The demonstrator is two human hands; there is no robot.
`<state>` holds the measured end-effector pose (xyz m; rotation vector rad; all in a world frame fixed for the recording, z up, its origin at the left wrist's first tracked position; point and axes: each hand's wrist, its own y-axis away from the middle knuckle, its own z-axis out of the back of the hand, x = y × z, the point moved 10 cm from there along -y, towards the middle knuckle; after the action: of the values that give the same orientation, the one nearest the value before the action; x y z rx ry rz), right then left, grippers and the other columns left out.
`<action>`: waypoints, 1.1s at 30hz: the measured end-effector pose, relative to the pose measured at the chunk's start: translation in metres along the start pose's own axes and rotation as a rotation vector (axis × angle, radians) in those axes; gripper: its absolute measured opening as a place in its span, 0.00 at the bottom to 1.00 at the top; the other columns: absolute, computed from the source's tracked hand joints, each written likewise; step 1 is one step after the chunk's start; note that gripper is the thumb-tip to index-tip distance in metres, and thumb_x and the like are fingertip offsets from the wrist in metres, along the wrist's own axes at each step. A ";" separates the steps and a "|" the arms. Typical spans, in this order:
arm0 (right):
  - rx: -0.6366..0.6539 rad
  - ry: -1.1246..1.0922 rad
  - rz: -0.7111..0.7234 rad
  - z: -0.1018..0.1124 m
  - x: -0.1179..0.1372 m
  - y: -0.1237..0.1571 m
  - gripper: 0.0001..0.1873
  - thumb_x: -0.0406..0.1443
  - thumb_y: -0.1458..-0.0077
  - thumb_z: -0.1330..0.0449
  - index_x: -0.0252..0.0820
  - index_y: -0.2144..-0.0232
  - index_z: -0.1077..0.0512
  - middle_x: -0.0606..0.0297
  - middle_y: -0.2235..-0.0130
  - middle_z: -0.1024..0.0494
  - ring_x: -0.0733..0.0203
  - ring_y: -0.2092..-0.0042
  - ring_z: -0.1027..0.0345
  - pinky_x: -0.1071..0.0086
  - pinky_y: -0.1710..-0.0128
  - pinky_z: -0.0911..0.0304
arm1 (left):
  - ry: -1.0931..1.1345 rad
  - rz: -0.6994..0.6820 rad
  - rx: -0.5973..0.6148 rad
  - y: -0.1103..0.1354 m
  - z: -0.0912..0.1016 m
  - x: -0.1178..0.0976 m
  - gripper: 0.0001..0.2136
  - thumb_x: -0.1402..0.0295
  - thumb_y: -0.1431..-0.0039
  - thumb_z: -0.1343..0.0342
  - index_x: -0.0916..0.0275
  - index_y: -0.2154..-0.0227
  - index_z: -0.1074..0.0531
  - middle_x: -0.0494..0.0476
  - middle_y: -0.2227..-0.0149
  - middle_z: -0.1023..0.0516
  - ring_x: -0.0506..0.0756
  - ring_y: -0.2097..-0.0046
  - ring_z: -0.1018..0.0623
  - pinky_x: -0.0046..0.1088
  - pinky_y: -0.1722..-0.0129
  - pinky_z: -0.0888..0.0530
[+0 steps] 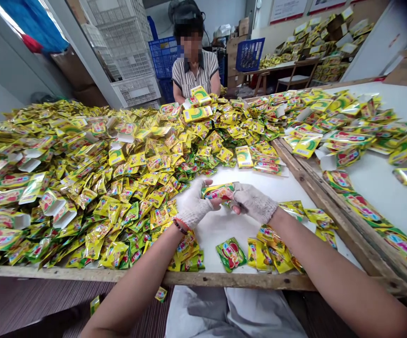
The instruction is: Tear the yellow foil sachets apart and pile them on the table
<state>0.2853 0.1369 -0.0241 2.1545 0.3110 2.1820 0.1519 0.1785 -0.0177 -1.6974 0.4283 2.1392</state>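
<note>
Head view: 2 bare-armed hands in white knit gloves with exposed fingertips, above a white tabletop edged by a worn wooden rail.

Item 1: small yellow-and-green printed carton with red pictures, held level between the hands, near the right border of the heap.

Item 2: left hand, thumb and fingers closed on the carton's left end; dark beaded bracelet at the wrist.

Item 3: right hand, fingers closed on the carton's right end.

Item 4: broad heap of yellow and green foil sachets, left of the hands, with open cartons strewn over its left part.

Item 5: 1 green-and-yellow sachet with red fruit print, flat near the rail; group of yellow sachets just to its right.

Item 6: yellow carton with a green curved band, beyond the hands.

Item 7: long wooden divider, right of the hands, more cartons past it.

Item 8: co-worker in a striped shirt, behind the heap.
</note>
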 end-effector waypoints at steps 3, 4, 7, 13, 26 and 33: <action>-0.073 0.022 -0.033 0.011 -0.002 0.002 0.14 0.45 0.51 0.37 0.41 0.71 0.32 0.74 0.85 0.35 0.72 0.83 0.47 0.77 0.84 0.54 | 0.137 0.028 0.046 -0.002 -0.009 0.007 0.29 0.60 0.54 0.32 0.59 0.51 0.37 0.56 0.59 0.25 0.54 0.62 0.22 0.35 0.64 0.20; -0.079 0.036 -0.048 0.013 -0.001 0.003 0.14 0.45 0.51 0.37 0.40 0.72 0.32 0.74 0.86 0.36 0.73 0.84 0.49 0.77 0.84 0.55 | 0.138 0.018 0.049 -0.002 -0.009 0.006 0.28 0.61 0.54 0.32 0.60 0.52 0.36 0.55 0.60 0.25 0.54 0.62 0.22 0.34 0.64 0.20; -0.006 0.061 -0.082 0.008 0.001 0.011 0.15 0.45 0.50 0.39 0.40 0.73 0.34 0.73 0.87 0.34 0.72 0.85 0.49 0.77 0.85 0.57 | 0.068 -0.019 0.049 0.001 -0.009 0.002 0.26 0.65 0.54 0.32 0.60 0.52 0.36 0.54 0.60 0.25 0.53 0.61 0.22 0.34 0.62 0.20; 0.155 0.072 -0.077 -0.012 -0.003 0.013 0.15 0.46 0.47 0.42 0.39 0.68 0.30 0.70 0.84 0.30 0.70 0.84 0.45 0.76 0.83 0.52 | 0.139 0.016 0.112 0.007 -0.017 -0.003 0.26 0.60 0.52 0.33 0.60 0.52 0.35 0.57 0.59 0.25 0.55 0.61 0.21 0.37 0.62 0.20; -0.319 0.216 0.090 0.051 0.010 -0.007 0.09 0.42 0.52 0.41 0.41 0.74 0.32 0.72 0.82 0.34 0.69 0.80 0.43 0.75 0.80 0.48 | 0.518 0.179 -0.007 0.003 -0.005 0.007 0.27 0.55 0.53 0.33 0.60 0.54 0.36 0.58 0.59 0.24 0.56 0.63 0.19 0.40 0.66 0.19; -0.256 0.305 0.048 0.049 0.007 -0.006 0.11 0.43 0.50 0.43 0.42 0.77 0.33 0.72 0.86 0.35 0.70 0.83 0.46 0.76 0.82 0.51 | 0.430 0.193 -0.010 0.003 -0.003 0.008 0.25 0.60 0.58 0.30 0.62 0.60 0.35 0.57 0.61 0.24 0.54 0.67 0.19 0.31 0.72 0.20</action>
<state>0.3338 0.1489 -0.0180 1.7166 -0.0103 2.4231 0.1517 0.1756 -0.0259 -2.2053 0.7261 1.8884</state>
